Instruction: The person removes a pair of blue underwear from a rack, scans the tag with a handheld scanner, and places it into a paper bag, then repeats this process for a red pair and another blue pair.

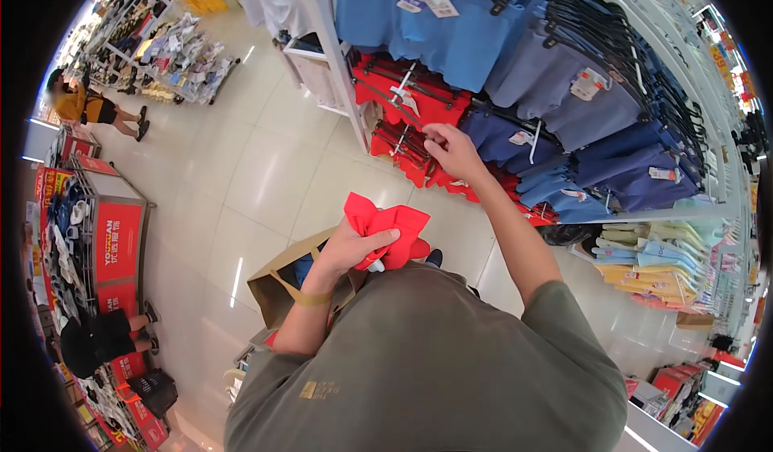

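My left hand (358, 246) is closed around a bunched red garment (394, 230) in front of my body. A brown paper bag (270, 287) hangs by its strap from my left forearm, and something blue shows inside it. My right hand (455, 152) reaches to the rack with its fingers curled together at the end of a black hanger (412, 118). Around those fingers hang red garments (431, 97) on black hangers, with blue shorts (503, 138) just to the right. The fingertips are partly hidden.
Blue garments (427, 21) fill the upper rack, beside its white upright post (338, 57). Pastel clothes (652, 259) hang at the right. Red display bins (117, 238) line the left of the tiled aisle (241, 170). Two people, one in yellow (72, 101), one in black (93, 343), stand there.
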### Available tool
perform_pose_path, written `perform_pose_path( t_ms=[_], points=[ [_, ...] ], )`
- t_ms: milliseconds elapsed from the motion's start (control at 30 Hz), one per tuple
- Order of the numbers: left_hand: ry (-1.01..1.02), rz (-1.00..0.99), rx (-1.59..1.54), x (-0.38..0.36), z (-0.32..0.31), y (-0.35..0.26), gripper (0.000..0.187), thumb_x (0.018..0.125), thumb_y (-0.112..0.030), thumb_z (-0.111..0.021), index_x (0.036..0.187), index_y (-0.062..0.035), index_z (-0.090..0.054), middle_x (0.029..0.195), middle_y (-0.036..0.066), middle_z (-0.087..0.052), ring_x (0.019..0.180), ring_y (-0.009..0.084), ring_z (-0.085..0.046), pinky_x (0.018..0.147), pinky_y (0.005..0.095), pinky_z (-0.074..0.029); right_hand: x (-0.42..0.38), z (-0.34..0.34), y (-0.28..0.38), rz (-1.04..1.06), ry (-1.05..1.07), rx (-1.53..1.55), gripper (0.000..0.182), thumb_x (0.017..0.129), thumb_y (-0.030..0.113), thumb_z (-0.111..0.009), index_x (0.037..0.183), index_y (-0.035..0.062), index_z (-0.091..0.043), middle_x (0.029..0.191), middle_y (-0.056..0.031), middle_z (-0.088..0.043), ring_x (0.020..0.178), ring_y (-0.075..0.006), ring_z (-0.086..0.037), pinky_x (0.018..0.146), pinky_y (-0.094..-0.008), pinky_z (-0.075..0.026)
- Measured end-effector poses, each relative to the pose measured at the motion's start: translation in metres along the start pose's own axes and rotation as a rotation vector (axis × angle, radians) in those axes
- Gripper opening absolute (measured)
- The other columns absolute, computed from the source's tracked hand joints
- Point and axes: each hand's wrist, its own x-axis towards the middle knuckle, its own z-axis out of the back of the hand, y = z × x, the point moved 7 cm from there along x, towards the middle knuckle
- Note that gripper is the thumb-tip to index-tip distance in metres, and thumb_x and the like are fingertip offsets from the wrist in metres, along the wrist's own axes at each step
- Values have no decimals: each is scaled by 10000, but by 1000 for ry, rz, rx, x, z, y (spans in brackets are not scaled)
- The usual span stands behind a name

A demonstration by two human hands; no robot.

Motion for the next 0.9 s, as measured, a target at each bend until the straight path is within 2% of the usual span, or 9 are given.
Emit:
perform_pose_path(
  t_ms=[100, 233, 400, 600, 733, 800, 833, 867, 900],
  points=[
    [-73, 58, 16, -13, 24, -23, 285, 816, -157, -781, 979, 1, -609, 858, 30, -644, 789, 100, -600, 692, 279, -507, 57, -39, -34, 153, 18, -277, 401, 847, 223, -643, 1224, 92, -606, 1242, -134, -596, 1108, -321, -576, 915, -432, -481],
    [-175, 11, -1, -19, 70, -15, 242, 814, -145, -776, 933, 3, -625, 825, 22, -644, 758, 98, -595, 681, 280, -497, 105, -73, -67, -55, 150, -510, 547, 840, 308, -637, 1360, 184, -520, 1490, -119, -381, 1271, -388, -450, 1030, -507, -418],
    [-285, 4, -140, -27, 103, -18, 226, 833, -128, -760, 961, 5, -630, 853, 26, -655, 794, 106, -609, 711, 286, -504, 147, -81, -98, -91, 201, -467, 544, 849, 319, -639, 1359, 175, -515, 1512, -134, -363, 1318, -391, -414, 1050, -514, -399],
    [-199, 95, -131, -15, 120, -15, 249, 848, -138, -747, 1008, 9, -624, 885, 55, -669, 795, 117, -635, 689, 280, -523, 143, -58, -76, -138, 138, -567, 467, 847, 323, -636, 1289, 186, -570, 1428, -175, -447, 1283, -394, -452, 1035, -510, -413],
    [-304, -27, -182, 8, 125, -23, 194, 887, -153, -709, 976, -12, -610, 793, 49, -657, 684, 117, -631, 612, 270, -521, 81, -41, 5, -1, 83, -192, 543, 802, 372, -725, 1257, 108, -593, 1263, -164, -571, 1181, -352, -549, 1006, -429, -445],
    [-311, -41, -299, 17, 116, -31, 168, 907, -157, -689, 961, -21, -606, 786, 44, -654, 666, 113, -622, 604, 270, -517, 26, -94, 30, 33, 370, 271, 755, 822, 263, -755, 1448, 88, -370, 1356, -127, -480, 1189, -231, -527, 928, -385, -495],
    [-296, -68, -299, 26, 111, -32, 172, 927, -156, -667, 1011, -26, -592, 886, 42, -651, 771, 104, -621, 675, 275, -518, -6, -105, 69, -145, 605, 661, 939, 794, 245, -791, 1523, 117, -213, 1418, -116, -411, 1300, -228, -445, 999, -406, -466],
    [-289, -99, -300, 34, 101, -37, 184, 927, -156, -667, 1029, -28, -584, 914, 40, -644, 803, 101, -617, 694, 273, -514, -25, -111, 97, -180, 600, 648, 1052, 743, 209, -838, 1536, 134, -151, 1445, -103, -375, 1351, -212, -388, 1019, -396, -457],
    [-288, -129, -303, 41, 84, -41, 198, 927, -156, -667, 1048, -29, -576, 941, 37, -638, 835, 98, -613, 712, 272, -511, -30, -126, 110, 97, 524, 723, 1093, 707, 169, -862, 1536, 137, -151, 1425, -92, -424, 1275, -193, -473, 984, -377, -479]
  ],
)
